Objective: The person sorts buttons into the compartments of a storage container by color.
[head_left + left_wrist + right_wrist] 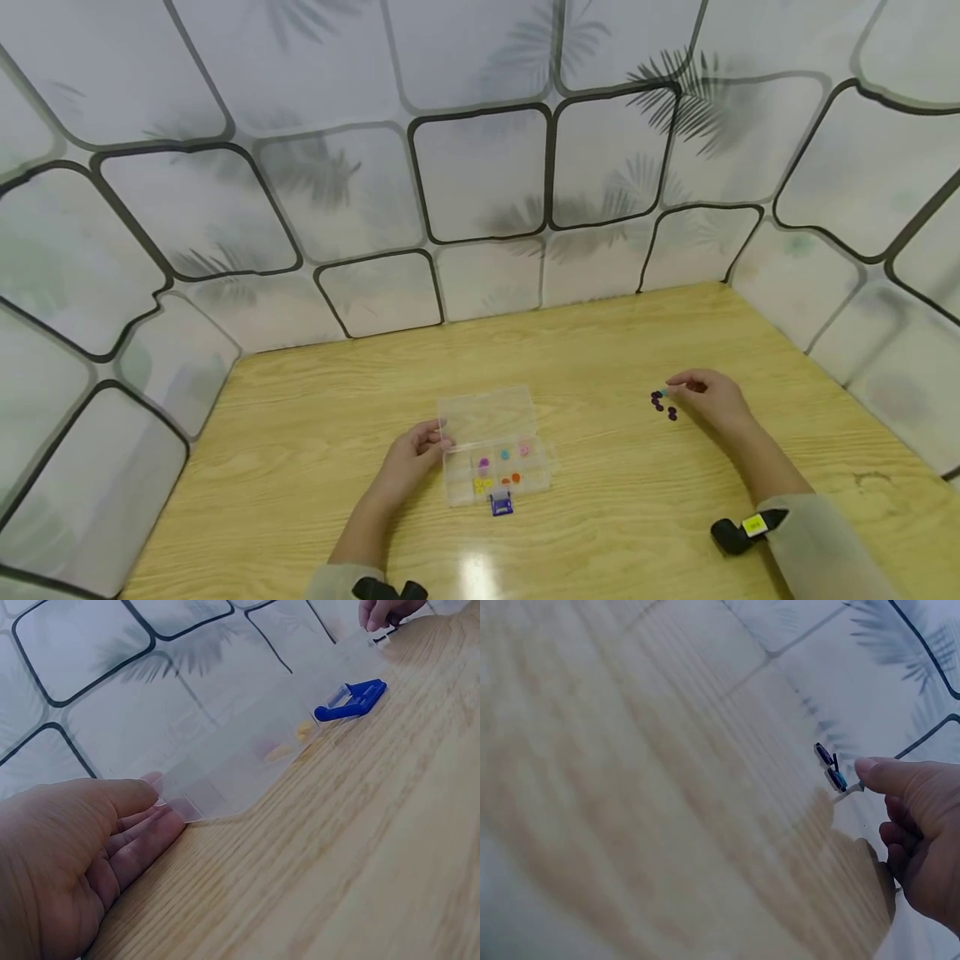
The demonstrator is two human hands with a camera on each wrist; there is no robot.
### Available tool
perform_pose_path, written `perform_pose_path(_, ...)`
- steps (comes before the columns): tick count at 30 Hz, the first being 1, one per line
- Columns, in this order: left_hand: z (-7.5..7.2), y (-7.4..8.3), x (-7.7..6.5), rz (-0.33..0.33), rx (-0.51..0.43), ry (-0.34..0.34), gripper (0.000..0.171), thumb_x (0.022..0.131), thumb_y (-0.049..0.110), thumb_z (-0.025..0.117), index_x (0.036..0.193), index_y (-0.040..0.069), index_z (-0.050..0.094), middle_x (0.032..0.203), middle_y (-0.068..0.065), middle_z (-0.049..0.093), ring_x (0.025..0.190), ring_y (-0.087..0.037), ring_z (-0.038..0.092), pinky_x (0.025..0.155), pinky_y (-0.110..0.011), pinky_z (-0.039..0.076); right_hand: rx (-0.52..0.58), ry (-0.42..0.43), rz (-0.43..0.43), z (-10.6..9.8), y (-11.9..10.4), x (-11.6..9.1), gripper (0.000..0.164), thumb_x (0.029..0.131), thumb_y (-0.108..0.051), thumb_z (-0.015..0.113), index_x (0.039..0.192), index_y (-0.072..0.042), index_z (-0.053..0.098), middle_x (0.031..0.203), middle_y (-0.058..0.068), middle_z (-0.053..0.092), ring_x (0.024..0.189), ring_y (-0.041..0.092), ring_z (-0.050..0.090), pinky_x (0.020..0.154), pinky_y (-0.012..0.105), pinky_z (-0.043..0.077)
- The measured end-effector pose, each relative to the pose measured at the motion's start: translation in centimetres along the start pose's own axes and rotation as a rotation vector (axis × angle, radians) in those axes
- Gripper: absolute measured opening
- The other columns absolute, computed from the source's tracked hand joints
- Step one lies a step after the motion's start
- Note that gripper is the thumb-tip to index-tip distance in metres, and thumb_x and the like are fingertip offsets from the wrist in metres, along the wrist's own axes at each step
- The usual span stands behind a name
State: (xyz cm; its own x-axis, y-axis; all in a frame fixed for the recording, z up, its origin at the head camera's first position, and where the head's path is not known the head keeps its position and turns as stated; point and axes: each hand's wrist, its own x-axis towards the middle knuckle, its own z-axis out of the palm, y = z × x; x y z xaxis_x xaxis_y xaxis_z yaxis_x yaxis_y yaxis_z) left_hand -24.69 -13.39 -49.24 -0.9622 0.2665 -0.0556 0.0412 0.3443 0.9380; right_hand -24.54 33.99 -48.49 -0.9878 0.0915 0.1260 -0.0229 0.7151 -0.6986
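Observation:
A clear plastic compartment box (461, 492) lies on the table with its see-through lid (487, 417) folded back. My left hand (411, 457) is at its left side; in the left wrist view my thumb and fingers pinch the near corner of the box (225, 772). Small yellow pieces (482, 484), orange pieces (515, 477), pink, magenta and teal ones sit in separate compartments. To the right, several small dark purple discs (672, 413) lie loose. My right hand (708, 398) has thumb and forefinger together beside a teal piece (663, 392); whether they grip it, I cannot tell.
A blue latch (501, 502) sticks out at the front edge of the box. The wooden table (600, 517) is bounded at the back and both sides by a white wall covering (487, 283) with dark outlines and leaf prints. Black wrist cameras (735, 536) sit over the sleeves.

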Motion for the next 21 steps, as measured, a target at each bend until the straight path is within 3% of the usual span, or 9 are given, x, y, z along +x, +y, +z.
perform_pose_path(4,0.05,0.06,0.07,-0.006,0.008,0.004,0.043,0.093,0.021,0.061,0.132,0.002,0.052,0.104,-0.009,0.063,0.09,-0.015,0.059,0.073,-0.021,0.053,-0.018,-0.044,-0.02,0.0,0.15,0.45,0.036,0.094,-0.034,0.059,0.11,-0.002,0.066,0.1,0.013,0.054,0.083,0.022,0.047,0.065,0.03,0.044)
perform_pose_path(12,0.04,0.09,0.06,0.012,0.005,-0.003,0.043,0.093,0.02,0.061,0.13,0.001,0.052,0.105,-0.01,0.063,0.092,-0.017,0.06,0.074,-0.022,0.053,-0.097,-0.03,-0.106,0.34,0.24,0.86,0.023,0.092,-0.024,0.064,0.098,-0.002,0.07,0.094,0.014,0.054,0.08,0.021,0.048,0.066,0.031,0.042)
perform_pose_path(21,-0.02,0.01,-0.01,0.004,-0.017,0.002,0.042,0.093,0.017,0.061,0.131,0.001,0.052,0.104,-0.01,0.063,0.092,-0.017,0.06,0.074,-0.021,0.053,-0.116,-0.007,-0.112,0.31,0.49,0.33,0.027,0.09,-0.028,0.065,0.1,-0.002,0.066,0.094,0.013,0.055,0.082,0.022,0.051,0.068,0.033,0.044)
